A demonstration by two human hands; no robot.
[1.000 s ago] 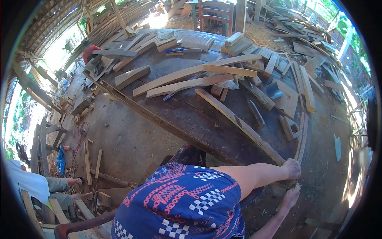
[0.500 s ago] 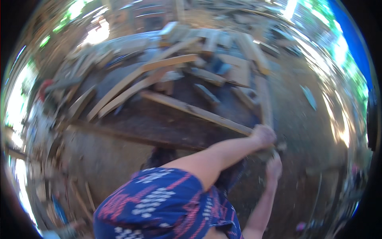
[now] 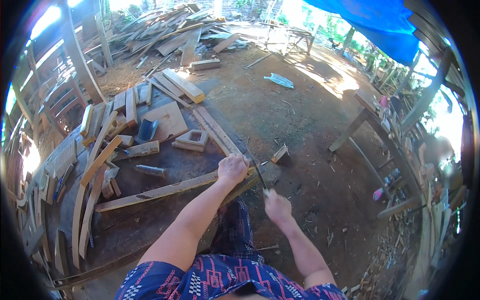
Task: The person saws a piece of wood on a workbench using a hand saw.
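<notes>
My left hand [image 3: 233, 168] is closed over the right end of a long wooden strip [image 3: 160, 192], which lies across the dark workbench [image 3: 130, 222]. My right hand [image 3: 278, 206] grips the near end of a saw [image 3: 258, 170] with a narrow dark blade. The blade runs away from me, just right of my left fist, crossing close to the strip's end at the bench corner. Whether its edge touches the wood cannot be made out. A flat board [image 3: 216, 131] reaches from behind my left hand toward the far side of the bench.
Curved wooden pieces [image 3: 90, 210], a holed wooden block [image 3: 191, 140], a metal tube [image 3: 151, 170] and a square panel [image 3: 167, 121] lie on the bench. An offcut [image 3: 280, 154] sits on the dirt floor. A wooden stand [image 3: 372, 125] is at right; a plank pile [image 3: 170, 35] lies farther back.
My view has swung toward the right and steadied from a blur. My left hand stays on the strip's end; my right hand still works beside it, now with the saw plainly visible.
</notes>
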